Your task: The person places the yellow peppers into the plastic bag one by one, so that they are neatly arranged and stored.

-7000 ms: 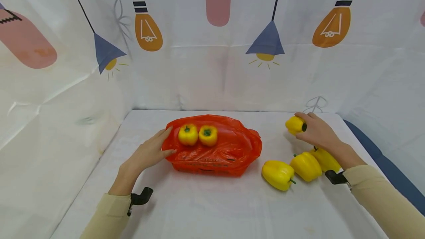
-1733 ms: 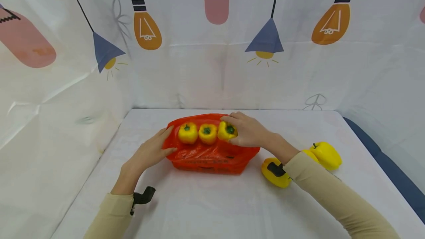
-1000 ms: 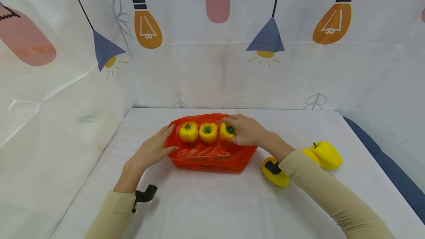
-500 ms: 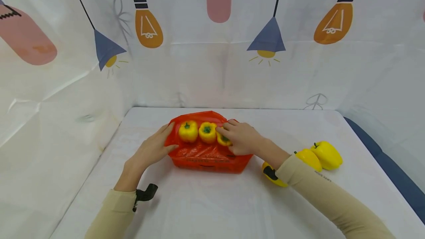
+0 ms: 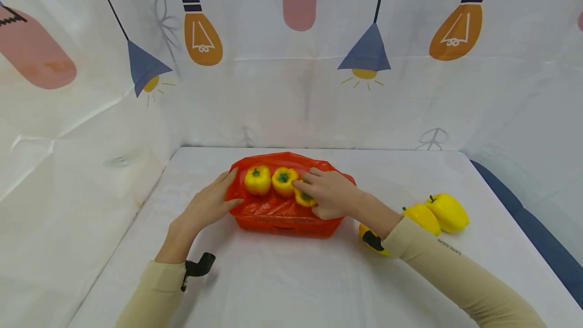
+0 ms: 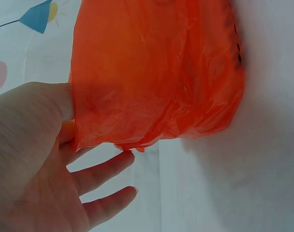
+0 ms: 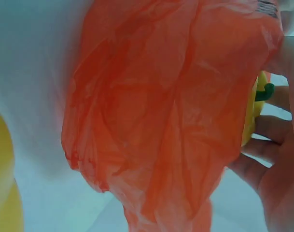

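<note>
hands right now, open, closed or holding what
Left hand: open, touching the red plastic bag.
Right hand: holding a yellow bell pepper.

Print [image 5: 449, 246] on right sleeve [image 5: 460, 272], red bag [image 5: 273, 209]: unreadable.

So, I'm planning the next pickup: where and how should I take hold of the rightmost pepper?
Probably take the rightmost pepper across its body, from above and the right: it lies on its side, stem leftward, and another pepper crowds its left.
</note>
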A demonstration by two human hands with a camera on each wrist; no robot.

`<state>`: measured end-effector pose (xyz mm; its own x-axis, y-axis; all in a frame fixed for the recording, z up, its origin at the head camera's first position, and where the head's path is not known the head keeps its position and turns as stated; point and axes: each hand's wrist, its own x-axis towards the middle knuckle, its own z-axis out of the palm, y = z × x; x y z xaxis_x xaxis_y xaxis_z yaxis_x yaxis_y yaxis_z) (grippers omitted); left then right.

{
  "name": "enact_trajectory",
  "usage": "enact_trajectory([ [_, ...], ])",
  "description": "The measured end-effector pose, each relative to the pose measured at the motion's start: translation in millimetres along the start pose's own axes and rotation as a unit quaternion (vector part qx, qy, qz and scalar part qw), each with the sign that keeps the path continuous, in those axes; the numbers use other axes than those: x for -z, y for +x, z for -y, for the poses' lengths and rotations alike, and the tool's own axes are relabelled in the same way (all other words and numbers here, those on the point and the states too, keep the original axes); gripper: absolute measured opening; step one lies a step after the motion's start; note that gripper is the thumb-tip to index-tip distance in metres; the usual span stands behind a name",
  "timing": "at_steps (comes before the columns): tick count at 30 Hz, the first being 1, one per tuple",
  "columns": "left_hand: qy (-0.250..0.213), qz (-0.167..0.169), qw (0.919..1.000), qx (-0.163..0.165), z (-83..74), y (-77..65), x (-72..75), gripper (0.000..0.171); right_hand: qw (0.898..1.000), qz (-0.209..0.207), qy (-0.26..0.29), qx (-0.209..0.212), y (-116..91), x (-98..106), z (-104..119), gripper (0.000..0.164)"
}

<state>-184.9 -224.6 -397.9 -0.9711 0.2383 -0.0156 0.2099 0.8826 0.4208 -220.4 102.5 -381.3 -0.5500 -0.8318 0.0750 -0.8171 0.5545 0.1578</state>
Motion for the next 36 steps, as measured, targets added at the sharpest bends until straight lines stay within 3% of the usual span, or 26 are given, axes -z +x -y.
enact_trajectory([
  [5, -0.002, 0.0, 1.0, 0.001, 1.8, -1.2, 0.8, 0.083, 0.995, 0.045, 0.064, -0.068, 5, -1, -5, 0.066],
  [9, -0.001, 0.001, 1.0, 0.002, 2.8, -1.3, 0.6, 0.083, 0.989, 0.059, 0.085, -0.104, 7, -5, -12, 0.067],
  [16, 0.001, 0.001, 1.0, 0.004, 3.4, -0.6, -0.3, 0.083, 0.984, 0.041, 0.118, -0.127, 11, -14, -21, 0.066],
  [25, 0.005, 0.001, 1.0, 0.004, 3.8, 0.4, -0.3, 0.083, 0.967, 0.057, 0.168, -0.181, 19, -15, -29, 0.064],
  [36, 0.001, -0.001, 1.0, 0.003, 4.3, 0.0, -0.7, 0.083, 0.962, 0.067, 0.182, -0.192, 28, -18, -35, 0.06],
])
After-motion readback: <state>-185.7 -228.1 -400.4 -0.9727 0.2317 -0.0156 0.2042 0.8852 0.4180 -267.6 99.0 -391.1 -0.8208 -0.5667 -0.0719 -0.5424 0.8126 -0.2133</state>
